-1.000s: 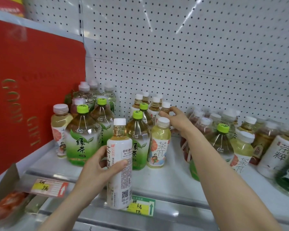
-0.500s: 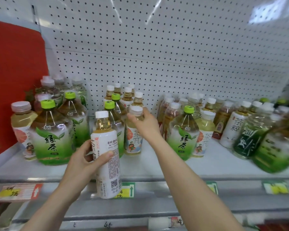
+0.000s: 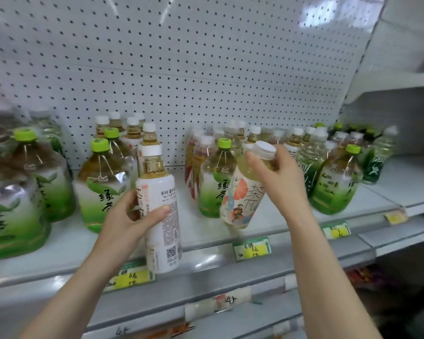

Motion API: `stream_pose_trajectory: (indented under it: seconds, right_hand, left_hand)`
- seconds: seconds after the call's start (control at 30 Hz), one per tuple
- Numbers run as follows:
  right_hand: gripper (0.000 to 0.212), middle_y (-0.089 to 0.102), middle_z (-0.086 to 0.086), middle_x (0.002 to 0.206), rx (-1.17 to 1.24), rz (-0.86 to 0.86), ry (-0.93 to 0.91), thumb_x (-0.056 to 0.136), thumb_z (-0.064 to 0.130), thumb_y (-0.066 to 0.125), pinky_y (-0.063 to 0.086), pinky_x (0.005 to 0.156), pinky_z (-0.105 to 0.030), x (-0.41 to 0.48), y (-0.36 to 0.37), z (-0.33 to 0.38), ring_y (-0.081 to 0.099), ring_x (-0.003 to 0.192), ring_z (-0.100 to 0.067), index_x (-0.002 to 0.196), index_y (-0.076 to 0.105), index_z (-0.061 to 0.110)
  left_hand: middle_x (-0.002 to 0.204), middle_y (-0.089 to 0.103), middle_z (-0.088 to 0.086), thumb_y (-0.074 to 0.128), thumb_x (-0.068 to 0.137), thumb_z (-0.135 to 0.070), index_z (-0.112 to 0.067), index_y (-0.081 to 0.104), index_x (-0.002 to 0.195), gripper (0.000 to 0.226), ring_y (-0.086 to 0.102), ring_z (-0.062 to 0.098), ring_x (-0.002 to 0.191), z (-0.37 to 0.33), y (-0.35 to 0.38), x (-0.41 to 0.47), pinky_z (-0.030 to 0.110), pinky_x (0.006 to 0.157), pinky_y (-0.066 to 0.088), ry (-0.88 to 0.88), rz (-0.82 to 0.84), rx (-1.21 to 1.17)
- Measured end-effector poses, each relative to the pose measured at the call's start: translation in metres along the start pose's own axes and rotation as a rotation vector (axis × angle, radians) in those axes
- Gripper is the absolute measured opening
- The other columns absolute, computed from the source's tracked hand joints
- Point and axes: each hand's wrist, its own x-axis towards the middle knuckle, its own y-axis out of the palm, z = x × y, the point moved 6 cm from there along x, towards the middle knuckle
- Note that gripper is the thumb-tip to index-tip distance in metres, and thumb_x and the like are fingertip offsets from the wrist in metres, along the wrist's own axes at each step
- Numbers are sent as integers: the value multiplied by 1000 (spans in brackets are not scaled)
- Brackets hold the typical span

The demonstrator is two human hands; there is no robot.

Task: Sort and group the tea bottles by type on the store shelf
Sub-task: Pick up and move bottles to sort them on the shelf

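— What is held at the middle of the view?

— A white-labelled tea bottle [image 3: 160, 211] with a white cap is held upright in front of the shelf [image 3: 206, 231] edge. It is gripped around the body by the left hand [image 3: 127, 216], the thumb laid across the printed label and the fingers wrapped behind.

— And the other bottle?

— A pale tea bottle with an orange fruit slice on its label [image 3: 242, 192] is held by the right hand [image 3: 282, 174]. The hand is closed around the neck just under the white cap. The bottle is tilted, cap to the right and base to the left, and the base is seen just above the shelf surface; whether contact is made there cannot be told.

— What is seen around them?

— Just behind the tilted bottle a green-capped green tea bottle [image 3: 216, 182] is stood upright. Larger green tea bottles [image 3: 101, 189] are grouped at the left, some blurred. Slim white-capped bottles [image 3: 130, 128] are lined up at the back against the pegboard [image 3: 181, 57]. More white-capped and green-capped bottles are crowded at the right. Yellow and green price tags [image 3: 252, 248] are fixed along the shelf's front rail.
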Motion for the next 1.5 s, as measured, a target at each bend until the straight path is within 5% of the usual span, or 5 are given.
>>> stream_pose_trajectory:
  seconds: [0.5, 0.8, 0.97, 1.33, 1.5]
  right_hand:
    - [62, 42, -15, 146, -314, -48, 96, 92, 43, 66, 41, 106, -48, 145, -1, -129, 48, 131, -34, 142, 47, 11]
    - [54, 56, -19, 134, -654, -100, 53, 97, 33, 61, 45, 86, -44, 157, 2, -119, 52, 121, -38, 140, 41, 7]
    - [46, 56, -10, 135, -263, -289, -283, 99, 33, 54, 42, 103, -42, 104, 2, -39, 48, 127, -28, 139, 49, 13]
    - [50, 63, 6, 89, -60, 395, -294, 86, 66, 61, 46, 61, -31, -4, 140, 39, 62, 81, -19, 106, 47, 23]
    - [45, 62, 11, 100, 8, 370, -283, 87, 59, 66, 46, 69, -28, 0, 163, 41, 59, 88, -12, 109, 46, 26]
  left_hand:
    - [99, 70, -34, 79, 52, -53, -53, 63, 99, 51, 69, -4, 90, 7, 76, 40, 28, 78, 51, -10, -46, 40]
    - [97, 71, -31, 78, 54, -49, -40, 63, 104, 53, 67, -9, 88, 7, 80, 41, 8, 60, 52, 2, -79, 71]
    - [101, 71, -30, 78, 55, -54, -44, 62, 104, 52, 66, -9, 93, 7, 76, 40, 13, 71, 51, 3, -75, 103]
    - [109, 66, -26, 74, 71, -54, -46, 56, 122, 55, 59, -11, 102, -10, 38, 24, 22, 87, 50, 90, -121, 418]
    - [147, 35, -10, 68, 77, -59, -32, 40, 144, 78, 35, 9, 136, -36, -38, 15, 31, 110, 32, 314, -582, 741]
